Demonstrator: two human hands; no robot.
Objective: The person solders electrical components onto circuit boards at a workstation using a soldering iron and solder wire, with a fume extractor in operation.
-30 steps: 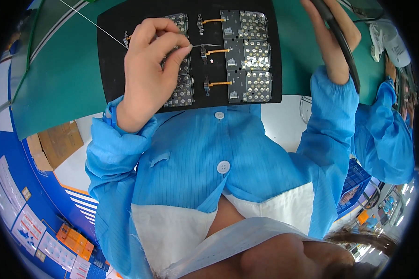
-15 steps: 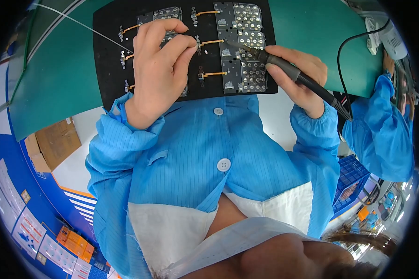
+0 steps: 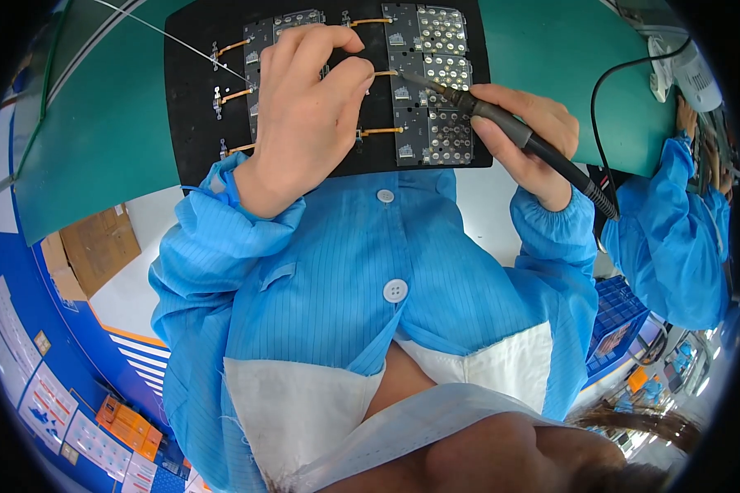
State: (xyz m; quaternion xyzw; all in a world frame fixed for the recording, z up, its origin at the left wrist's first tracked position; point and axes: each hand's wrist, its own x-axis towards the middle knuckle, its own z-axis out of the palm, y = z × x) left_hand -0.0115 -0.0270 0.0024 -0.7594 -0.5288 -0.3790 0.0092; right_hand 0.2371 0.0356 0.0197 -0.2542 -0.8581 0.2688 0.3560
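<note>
My right hand [image 3: 538,135] grips a soldering iron [image 3: 510,125] like a pen. Its tip meets the circuit board [image 3: 403,92] in the middle of the right-hand column, at the end of an orange flex strip [image 3: 385,74]. Over the left part of that strip, the thumb and forefinger of my left hand [image 3: 308,111] are pinched. Thin solder wire [image 3: 185,43] runs from the upper left into my left hand, which hides its end and the strip's small connector. Circuit boards with rows of round silver pads lie in two columns on a black mat [image 3: 189,99].
Beneath the mat is a green work surface [image 3: 543,49]. A black cable [image 3: 598,107] loops down at the right, near a white bottle-like container [image 3: 697,78]. Another person's blue sleeve [image 3: 670,222] is at the far right, above a blue crate [image 3: 621,316]. Cardboard [image 3: 99,246] stands at lower left.
My left hand has shifted right and slightly up, covering the middle connector; the solder wire has moved with it. My right hand and the iron have hardly moved.
</note>
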